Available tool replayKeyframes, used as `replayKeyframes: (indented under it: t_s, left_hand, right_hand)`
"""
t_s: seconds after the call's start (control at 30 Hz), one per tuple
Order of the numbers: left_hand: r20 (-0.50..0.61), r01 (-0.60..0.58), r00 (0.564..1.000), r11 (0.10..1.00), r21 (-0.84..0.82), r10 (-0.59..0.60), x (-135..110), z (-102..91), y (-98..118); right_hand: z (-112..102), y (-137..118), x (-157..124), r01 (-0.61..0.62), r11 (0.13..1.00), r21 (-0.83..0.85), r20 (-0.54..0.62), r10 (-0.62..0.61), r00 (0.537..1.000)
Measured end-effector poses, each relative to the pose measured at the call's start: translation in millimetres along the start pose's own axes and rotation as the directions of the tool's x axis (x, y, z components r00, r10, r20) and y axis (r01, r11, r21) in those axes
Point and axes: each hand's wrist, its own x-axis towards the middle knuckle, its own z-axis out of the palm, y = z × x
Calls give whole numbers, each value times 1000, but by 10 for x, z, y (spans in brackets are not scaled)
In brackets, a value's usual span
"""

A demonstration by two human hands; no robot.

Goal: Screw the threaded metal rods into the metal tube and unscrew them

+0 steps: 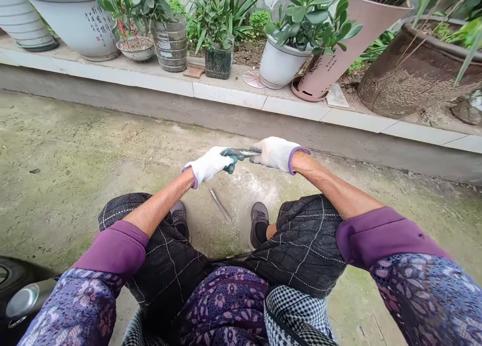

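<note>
Both my hands wear white knit gloves with purple cuffs and dark green palms. My left hand (215, 163) is closed around one end of a short, grey metal rod-like piece (247, 153). At its other end, my right hand (274, 153) grips the piece with fingers closed. It lies roughly level between the hands, and its middle looks shiny and ribbed; the ends are hidden by the gloves. Below, on the ground between my shoes, a similar slim grey rod-like piece (219, 204) lies at a slant. Whitish powder (256, 185) is scattered on the concrete beside it.
A low tiled ledge (226, 94) runs across the back. On it stand several potted plants, among them a white pot (282, 62), a pink tall pot (331, 49) and a big brown pot (410, 67). A dark object with a metal cylinder (30, 298) sits at lower left.
</note>
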Motion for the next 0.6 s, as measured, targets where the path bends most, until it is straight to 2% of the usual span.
replayKeyframes:
  t_s: [0.07,0.13,0.2,0.3,0.4,0.47,0.53,0.6]
  left_hand:
    - [23,-8,1000,985,-174,12,-9,19,-30]
    - [49,-6,999,959,-285,21,0,14,-76]
    - [53,0,998,948,-318,18,24,-6,-125]
    - [-9,12,1000,971,-239,-15,62,-59,-172]
    - [-41,-7,999,999,-43,5,76,-126,-175]
    - [-52,-16,999,999,33,17,75,-155,-160]
    - [-67,10,998,999,54,-6,71,-156,-141]
    - [-58,36,998,997,69,-32,67,-126,-119]
  right_hand:
    - [-49,11,-10,-12,995,95,-90,21,996]
    - [-100,3,-50,-7,952,306,-117,45,992]
    - [-151,-11,-105,4,868,497,-96,50,994]
    - [-209,-13,-186,38,772,635,27,-71,997]
    - [-193,2,-228,34,810,585,260,-226,939]
    - [-126,11,-220,28,887,461,383,-228,895]
    - [-35,20,-182,38,952,303,412,-167,896]
    - [45,38,-124,34,984,175,337,-93,937]
